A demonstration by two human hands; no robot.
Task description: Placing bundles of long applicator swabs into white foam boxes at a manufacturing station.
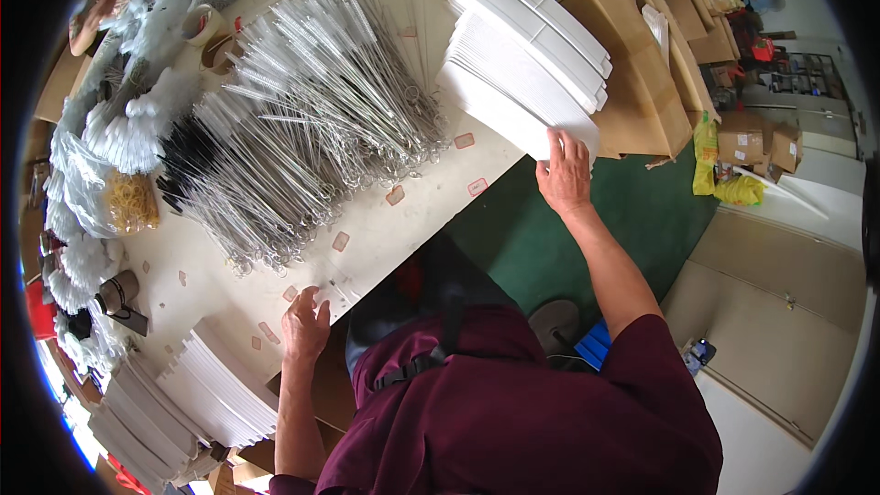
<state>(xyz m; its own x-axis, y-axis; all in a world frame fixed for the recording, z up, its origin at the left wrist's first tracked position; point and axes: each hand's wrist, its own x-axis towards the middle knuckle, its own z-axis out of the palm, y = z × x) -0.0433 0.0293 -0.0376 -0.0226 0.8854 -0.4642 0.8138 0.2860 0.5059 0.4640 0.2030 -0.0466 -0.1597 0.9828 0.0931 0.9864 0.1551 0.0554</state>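
My right hand [566, 174] reaches to the near corner of a stack of flat white folded cartons [504, 82] at the table's right end. Its fingertips rest on the top one, thumb and fingers apart, and I see no grip round a carton. Close to the table's front edge, my left hand [307, 325] hovers with loosely bent, parted fingers and nothing in them. Beyond it lie rows of thin wire-handled brushes [330, 82] with looped ends, most with pale bristles. A bunch of black-bristled brushes [188, 147] lies at their left.
Bagged pale brushes [137, 128] line the table's far left, near yellow rubber bands [131, 202] and a tape roll [203, 26]. More white cartons [220, 385] lie at the lower left. An open cardboard box [632, 64] stands past the right edge, above the green floor [495, 238].
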